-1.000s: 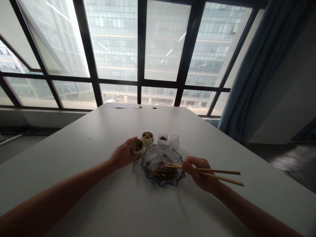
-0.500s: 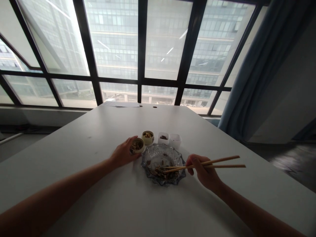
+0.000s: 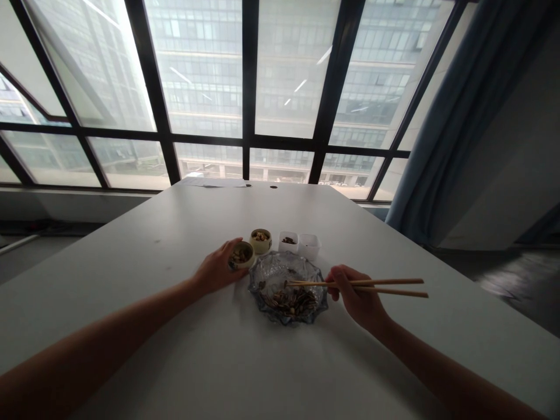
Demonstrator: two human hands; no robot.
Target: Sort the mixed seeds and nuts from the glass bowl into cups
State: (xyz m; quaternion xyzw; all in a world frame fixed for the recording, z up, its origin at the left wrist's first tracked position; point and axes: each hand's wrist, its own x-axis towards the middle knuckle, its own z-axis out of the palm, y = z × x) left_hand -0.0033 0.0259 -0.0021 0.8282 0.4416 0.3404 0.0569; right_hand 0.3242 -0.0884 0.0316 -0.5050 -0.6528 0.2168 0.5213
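Observation:
My left hand (image 3: pixel 217 267) is closed round a small cream bowl (image 3: pixel 241 256) of brownish pieces, just left of the scalloped glass bowl (image 3: pixel 266 265). In my right hand (image 3: pixel 356 297) is a pair of wooden chopsticks (image 3: pixel 389 282), reaching leftward over the glass bowl. Their tips are close together with a small dark seed-like piece (image 3: pixel 286 284) at them. A heap of seeds (image 3: pixel 293 303), dark and striped, lies in the near part of the glass bowl.
Behind the glass bowl stand a second cream bowl (image 3: pixel 261 241) with yellowish pieces, a white cup (image 3: pixel 288 241) holding dark bits and another white cup (image 3: pixel 309 247). Papers (image 3: pixel 214 182) lie at the far end of the white table (image 3: pixel 210 361), before the windows.
The chopstick tips have risen from the seed heap and drawn together, with a small piece now at them. My left hand keeps its hold on the cream bowl.

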